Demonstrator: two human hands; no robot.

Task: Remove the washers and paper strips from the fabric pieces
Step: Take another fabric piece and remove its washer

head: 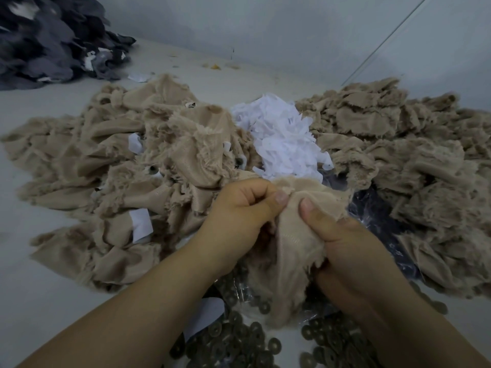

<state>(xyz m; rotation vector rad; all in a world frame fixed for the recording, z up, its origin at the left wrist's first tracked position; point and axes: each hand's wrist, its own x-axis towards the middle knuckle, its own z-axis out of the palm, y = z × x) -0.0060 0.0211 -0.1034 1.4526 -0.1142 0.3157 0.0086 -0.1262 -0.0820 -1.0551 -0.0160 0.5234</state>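
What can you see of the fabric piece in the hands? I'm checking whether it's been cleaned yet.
The fabric piece is beige, fuzzy and frayed at its edges, crumpled and hanging over the washers. The left hand and right hand both pinch its top edge. No washer or paper shows on it; its folds could hide some.

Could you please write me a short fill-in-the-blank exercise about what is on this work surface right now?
1. Both hands, left hand and right hand, grip one piece of ____ fabric.
2. The loose washers lie ____ to the person than the paper pile.
3. The heap of paper strips is ____ in colour.
4. The dark grey fabric pile sits at the far ____.

Missing words: beige; nearer; white; left
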